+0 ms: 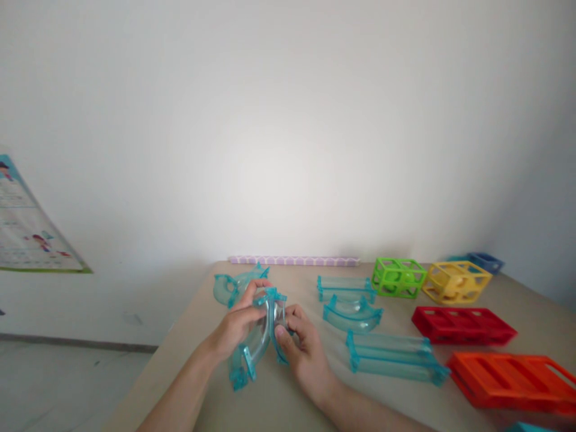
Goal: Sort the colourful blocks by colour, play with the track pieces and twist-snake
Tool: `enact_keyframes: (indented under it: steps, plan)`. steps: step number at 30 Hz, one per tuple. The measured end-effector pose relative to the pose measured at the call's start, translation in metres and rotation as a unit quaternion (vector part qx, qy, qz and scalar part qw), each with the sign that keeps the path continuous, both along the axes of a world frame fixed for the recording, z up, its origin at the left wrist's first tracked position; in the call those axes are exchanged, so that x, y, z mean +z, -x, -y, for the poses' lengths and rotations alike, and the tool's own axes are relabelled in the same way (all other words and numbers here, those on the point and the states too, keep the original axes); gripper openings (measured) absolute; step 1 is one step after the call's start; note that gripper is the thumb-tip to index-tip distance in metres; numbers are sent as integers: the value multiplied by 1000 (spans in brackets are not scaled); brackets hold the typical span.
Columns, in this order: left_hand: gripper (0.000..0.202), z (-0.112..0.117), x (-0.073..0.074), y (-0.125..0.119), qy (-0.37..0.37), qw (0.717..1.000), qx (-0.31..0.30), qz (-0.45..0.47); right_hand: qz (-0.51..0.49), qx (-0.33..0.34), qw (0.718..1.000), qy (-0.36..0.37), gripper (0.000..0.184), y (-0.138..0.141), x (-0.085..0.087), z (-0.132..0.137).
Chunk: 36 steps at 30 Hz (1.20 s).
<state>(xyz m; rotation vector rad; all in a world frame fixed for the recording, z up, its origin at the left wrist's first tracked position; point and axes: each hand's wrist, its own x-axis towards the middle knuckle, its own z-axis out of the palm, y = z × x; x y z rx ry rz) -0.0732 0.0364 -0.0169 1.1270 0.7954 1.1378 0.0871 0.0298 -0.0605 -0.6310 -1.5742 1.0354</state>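
Judging this a matching-up step, I have the left hand (234, 327) gripping a curved blue track (260, 341), the right hand (306, 353) pinching seemingly a second track (279, 313) beside those fingers, next needing steady alignment.

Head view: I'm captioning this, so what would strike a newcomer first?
Likely the curved translucent teal plastic pieces, low at centre, in the left hand and right hand. Then perhaps the orange slotted plastic block at lower right, with the red slotted plastic block beyond it.
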Motion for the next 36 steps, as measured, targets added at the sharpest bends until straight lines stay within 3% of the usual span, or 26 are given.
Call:
enact_keyframes:
  steps: [4, 9, 13, 17, 20, 25, 31, 36]
  plan:
    - [33, -1, -2, 1, -13, 999, 16, -30, -11, 1, 999, 36, 39, 1, -2, -1]
    - [46, -5, -1, 3, -102, 978, 83, -161, -39, 21, 996, 74, 32, 4, -12, -5]
    - [53, -8, 2, 1, -133, 963, 115, -204, -81, 31, 990, 115, 30, 8, -16, -8]
    - [56, -10, 2, 1, -147, 959, 129, -204, -142, 38, 974, 171, 61, 9, -13, -5]
    - [53, -10, 0, 1, -147, 958, 121, -214, -147, 57, 973, 167, 74, 7, -9, 2]
    - [53, -10, -3, 2, -164, 953, 97, -235, 1, 41, 996, 84, 40, 4, -9, 8]
    - [48, -10, -7, 8, -134, 971, 55, -189, 102, -90, 991, 14, 13, -1, -7, 2]
    - [52, -7, -3, 7, -69, 995, 49, -56, 107, -145, 984, -6, 22, -3, -6, -1]
